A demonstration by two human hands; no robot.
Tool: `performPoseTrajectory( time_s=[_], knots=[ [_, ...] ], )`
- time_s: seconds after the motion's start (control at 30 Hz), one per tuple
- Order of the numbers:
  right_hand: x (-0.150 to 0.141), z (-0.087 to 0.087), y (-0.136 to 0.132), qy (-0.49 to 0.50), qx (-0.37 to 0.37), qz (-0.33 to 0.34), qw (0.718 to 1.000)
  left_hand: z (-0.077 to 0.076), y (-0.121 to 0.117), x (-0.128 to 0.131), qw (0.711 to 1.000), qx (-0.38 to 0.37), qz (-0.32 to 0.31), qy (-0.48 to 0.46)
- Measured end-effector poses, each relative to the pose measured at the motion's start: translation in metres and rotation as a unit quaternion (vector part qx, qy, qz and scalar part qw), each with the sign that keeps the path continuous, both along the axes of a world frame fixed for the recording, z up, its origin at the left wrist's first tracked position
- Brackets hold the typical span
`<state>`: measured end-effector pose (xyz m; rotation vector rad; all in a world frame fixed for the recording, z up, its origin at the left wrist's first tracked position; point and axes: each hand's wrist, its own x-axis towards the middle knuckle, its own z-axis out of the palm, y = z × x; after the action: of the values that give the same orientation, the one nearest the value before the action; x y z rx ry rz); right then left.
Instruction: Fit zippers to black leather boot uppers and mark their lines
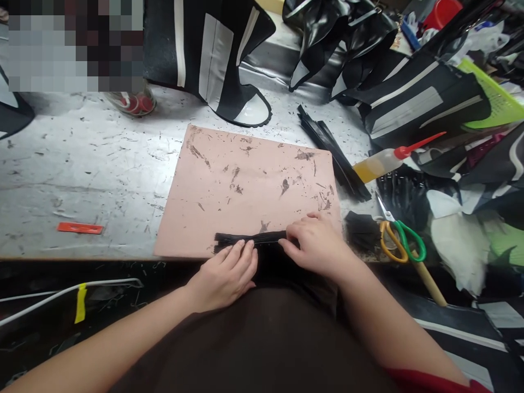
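A narrow black strip (245,239) lies along the near edge of a pink stained cutting board (245,180). My left hand (225,273) rests with its fingers stretched flat, fingertips pressing on the strip's left part. My right hand (317,243) sits on the strip's right end with curled fingers pressing it down. Both hands are at the table's front edge, close together.
A glue bottle with a red nozzle (385,161), a bundle of black strips (335,155) and green-and-yellow scissors (399,240) lie to the right. Black-and-white bag pieces (221,54) stand behind the board. An orange tag (79,228) lies on the scratched metal table (82,164) at left.
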<state>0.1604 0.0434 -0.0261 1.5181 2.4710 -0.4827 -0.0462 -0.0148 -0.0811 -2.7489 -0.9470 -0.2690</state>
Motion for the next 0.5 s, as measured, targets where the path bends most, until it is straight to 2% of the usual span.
performPoseTrajectory(
  time_s=[0.17,0.33,0.5],
  knots=[
    [0.007,-0.007,0.005,0.021,-0.024,-0.016,0.999,0.000,0.001,0.001,1.000,-0.008,-0.004,0.016],
    [0.005,-0.006,0.007,0.003,-0.027,-0.008,1.000,0.004,0.005,0.007,0.999,-0.016,-0.001,0.032],
    [-0.002,-0.006,0.006,-0.031,-0.024,0.013,0.999,0.010,0.011,0.022,0.997,0.001,-0.048,0.055]
  ],
)
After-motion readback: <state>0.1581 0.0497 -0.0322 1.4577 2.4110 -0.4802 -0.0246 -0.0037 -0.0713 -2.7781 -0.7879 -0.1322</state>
